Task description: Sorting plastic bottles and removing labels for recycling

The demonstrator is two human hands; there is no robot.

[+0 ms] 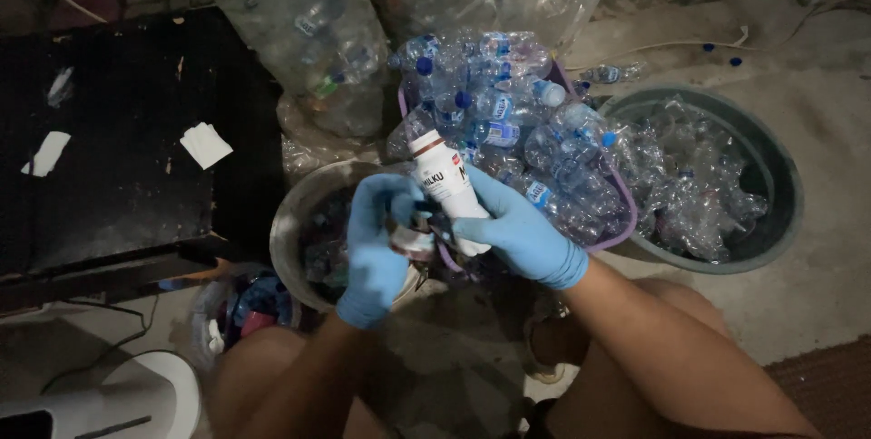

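A black table [118, 158] stood at the far left with white paper scraps [206, 144] lying on it, and a white stool [136, 398] sat below it near the person's knee. Just right of that, a small bag of coloured scraps [249, 303] lay on the floor beside a grey bucket [299, 212]. The left hand [376, 244], in a blue glove, was over the bucket, its fingers closed on a loose label [413, 239] at the base of the bottle. The right hand [517, 226], also gloved in blue, gripped a white bottle [445, 185] round its lower half, holding it tilted with the cap end pointing away, between the bucket and the purple basin [617, 221]. That basin, behind the hands, was heaped with clear plastic bottles [508, 103] with blue caps. Clear sacks [308, 31] of more bottles leaned behind. At the far right, a dark round tub [780, 176] held crushed clear bottles [689, 185].
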